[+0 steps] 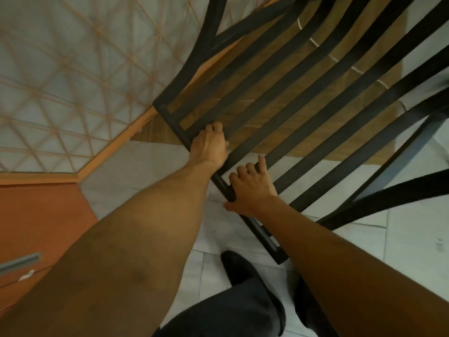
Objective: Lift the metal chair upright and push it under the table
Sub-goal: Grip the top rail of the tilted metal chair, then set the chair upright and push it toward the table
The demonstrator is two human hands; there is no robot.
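Note:
The black metal chair fills the upper right of the head view, seen from above, with its slatted back sloping away from me. My left hand is wrapped around the top rail of the backrest near its left end. My right hand grips the same rail a little lower and to the right, fingers hooked between the slats. The chair's curved armrests and legs run off to the right and top. The table is not identifiable in this view.
A glass panel with an orange lattice frame stands on the left. An orange cabinet with a grey handle sits at the lower left. A tan mat lies under the chair on white floor tiles. My dark shoes stand close below the rail.

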